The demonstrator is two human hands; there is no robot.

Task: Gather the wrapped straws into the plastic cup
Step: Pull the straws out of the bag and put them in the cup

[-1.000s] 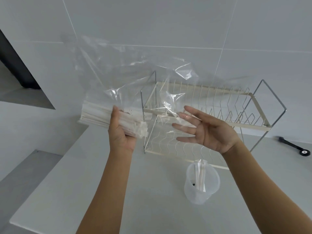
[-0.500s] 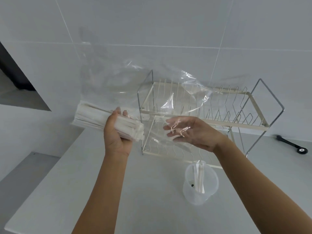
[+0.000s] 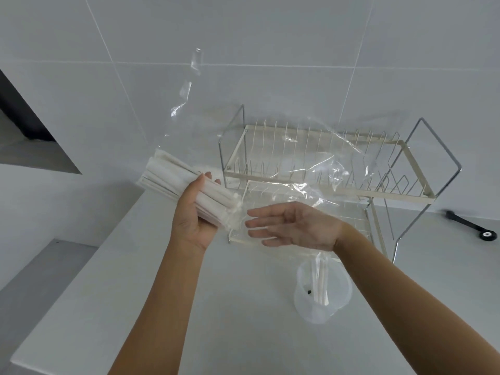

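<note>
My left hand [image 3: 190,216] grips a thick bundle of white paper-wrapped straws [image 3: 173,177] through a clear plastic bag [image 3: 270,163], held above the counter. The bag's loose open end spreads to the right over my right hand. That right hand [image 3: 295,224] is open, palm up and fingers apart, just right of the bundle's near ends, with nothing visibly held. A translucent plastic cup [image 3: 323,296] stands on the counter below my right wrist and holds a few wrapped straws upright.
A two-tier wire dish rack [image 3: 378,169] stands behind the hands against the tiled wall. A black tool [image 3: 472,226] lies on the counter at far right. The white counter [image 3: 108,307] ends in an edge at the left, with a lower step beyond.
My right hand has dropped lower and moved left toward the bundle's ends, under the bag's open side. The bag has swung rightward over the rack. My left hand has tilted the bundle.
</note>
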